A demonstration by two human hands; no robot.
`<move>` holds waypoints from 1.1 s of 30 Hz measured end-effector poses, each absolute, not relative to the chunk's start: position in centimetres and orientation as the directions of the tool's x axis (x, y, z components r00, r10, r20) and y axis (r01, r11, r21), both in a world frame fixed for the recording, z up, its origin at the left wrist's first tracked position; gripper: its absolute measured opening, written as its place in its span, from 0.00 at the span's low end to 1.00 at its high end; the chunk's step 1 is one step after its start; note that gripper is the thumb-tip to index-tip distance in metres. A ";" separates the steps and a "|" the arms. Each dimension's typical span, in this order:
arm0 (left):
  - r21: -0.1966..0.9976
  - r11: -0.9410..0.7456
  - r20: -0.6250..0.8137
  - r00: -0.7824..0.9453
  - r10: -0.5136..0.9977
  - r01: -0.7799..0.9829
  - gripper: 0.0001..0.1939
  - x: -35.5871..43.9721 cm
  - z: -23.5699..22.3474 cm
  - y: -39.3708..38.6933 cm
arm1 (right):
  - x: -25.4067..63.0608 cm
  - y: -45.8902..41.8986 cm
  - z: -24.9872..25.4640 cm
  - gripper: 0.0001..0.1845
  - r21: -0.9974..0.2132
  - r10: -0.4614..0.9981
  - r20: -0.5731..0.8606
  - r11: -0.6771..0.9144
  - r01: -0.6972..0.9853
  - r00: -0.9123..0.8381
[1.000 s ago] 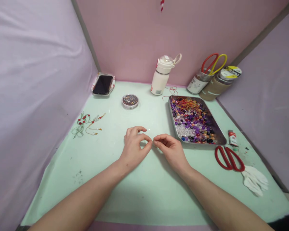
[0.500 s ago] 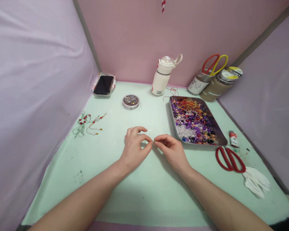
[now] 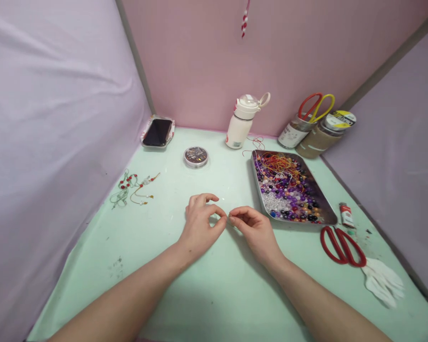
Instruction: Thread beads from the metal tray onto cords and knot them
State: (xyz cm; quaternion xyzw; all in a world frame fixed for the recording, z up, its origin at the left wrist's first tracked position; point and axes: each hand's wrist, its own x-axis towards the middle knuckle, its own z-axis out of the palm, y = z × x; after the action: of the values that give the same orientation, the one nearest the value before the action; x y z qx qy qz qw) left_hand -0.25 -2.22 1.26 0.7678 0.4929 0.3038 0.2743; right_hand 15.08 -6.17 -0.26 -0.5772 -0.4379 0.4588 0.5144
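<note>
Over the middle of the pale green table (image 3: 185, 304), my left hand (image 3: 204, 222) pinches thumb and forefinger together, its other fingers loosely bent. Just right of it, my right hand (image 3: 251, 228) makes a similar pinch, the fingertips of both hands almost meeting. Whatever lies between the fingertips is too small to make out. A metal tray (image 3: 323, 202) of purple, clear, black and orange beads (image 3: 287, 194) stands to the right of my right hand, with tangled orange and red thread (image 3: 280, 164) on top.
Beyond my hands are a round spool (image 3: 196, 156), a white bottle (image 3: 239, 124) and a phone (image 3: 159, 132) in a dish. A beaded cord (image 3: 130, 185) lies left. Red-handled scissors (image 3: 344, 246), a lighter (image 3: 346, 214) and a white glove (image 3: 383, 282) lie right, below two jars (image 3: 296, 130).
The view has tilted up slightly, so everything sits lower in the picture. Both hands keep their pinches, fingertips close together.
</note>
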 end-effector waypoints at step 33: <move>0.718 -0.356 0.159 0.357 0.920 0.598 0.07 -0.3 1.5 -2.2 | 15.0 -6.2 0.0 0.06 -0.995 0.980 -0.096 -0.099 0.009 0.176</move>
State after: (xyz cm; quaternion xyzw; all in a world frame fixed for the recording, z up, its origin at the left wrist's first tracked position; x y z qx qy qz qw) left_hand -0.29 -2.19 1.53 0.7732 0.4908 0.2835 0.2845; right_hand 15.02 -6.22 -0.01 -0.5703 -0.4333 0.4738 0.5124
